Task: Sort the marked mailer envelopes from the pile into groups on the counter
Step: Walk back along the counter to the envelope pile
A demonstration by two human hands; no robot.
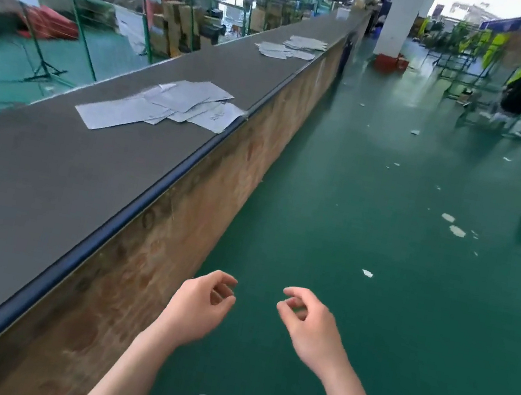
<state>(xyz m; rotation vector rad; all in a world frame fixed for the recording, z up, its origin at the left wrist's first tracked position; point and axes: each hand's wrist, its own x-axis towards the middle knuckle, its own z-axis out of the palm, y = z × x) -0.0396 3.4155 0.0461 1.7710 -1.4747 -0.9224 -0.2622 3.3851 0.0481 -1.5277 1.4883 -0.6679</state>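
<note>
Both hands hang over the green floor at lower centre, left hand (204,299) and right hand (307,320) with fingers loosely curled, holding nothing. Mailer envelopes (167,104) lie grouped on the tabletop (48,167), upper left, likely already sorted.

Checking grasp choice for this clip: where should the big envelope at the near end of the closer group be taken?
Judging by its pose, the big envelope lies flat with its near corner bare: pinch that corner from the near side, sliding it off the counter.
</note>
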